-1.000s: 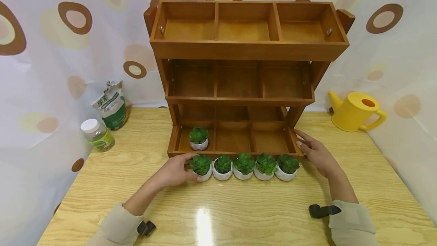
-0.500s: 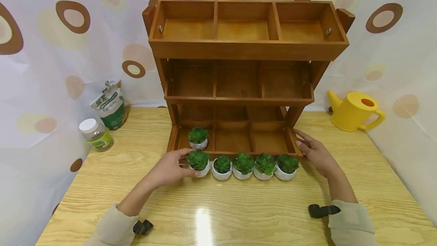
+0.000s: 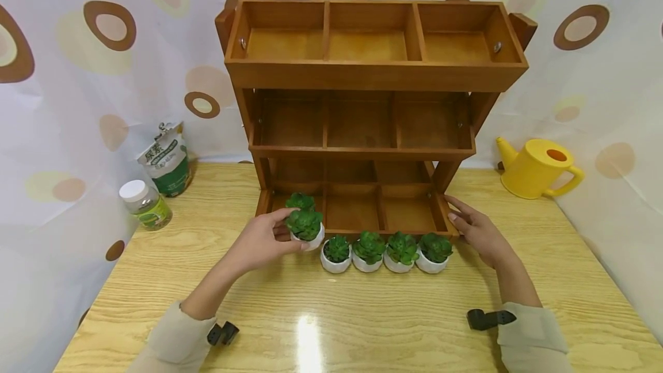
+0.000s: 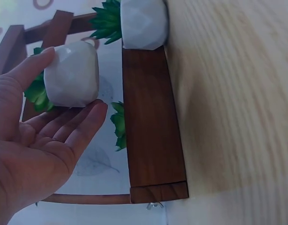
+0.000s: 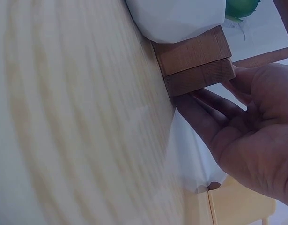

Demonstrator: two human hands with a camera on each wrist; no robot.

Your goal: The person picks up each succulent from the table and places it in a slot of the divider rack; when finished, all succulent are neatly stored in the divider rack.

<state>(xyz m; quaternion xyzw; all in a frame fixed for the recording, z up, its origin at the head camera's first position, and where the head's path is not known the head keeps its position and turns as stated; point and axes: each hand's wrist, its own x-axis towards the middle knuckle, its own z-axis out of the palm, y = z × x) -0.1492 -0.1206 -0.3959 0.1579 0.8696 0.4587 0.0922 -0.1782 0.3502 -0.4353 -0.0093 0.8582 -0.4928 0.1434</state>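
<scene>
My left hand point(image 3: 261, 242) pinches a small succulent in a white faceted pot point(image 4: 72, 74) between thumb and fingers. The pot hangs above the table, just in front of the lower tier's left compartment. Behind it another potted succulent point(image 3: 300, 200) sits in that compartment, partly hidden. At the right end of the brown wooden shelf point(image 3: 378, 76), my right hand point(image 3: 480, 236) touches the lower tier's side with extended fingers. Its fingertips meet the wooden end in the right wrist view. Several potted succulents point(image 3: 369, 249) line the table along the shelf's front edge.
A yellow watering can point(image 3: 538, 168) stands at the back right of the table point(image 3: 393, 321). At the back left are a green-and-white pouch point(image 3: 168, 163) and a white-lidded jar point(image 3: 147, 206). Patterned cloth hangs behind and beside the table.
My left hand has lifted the leftmost potted succulent off the table and moved it up toward the lower tier's left compartment. The right hand has stayed at the shelf's side.
</scene>
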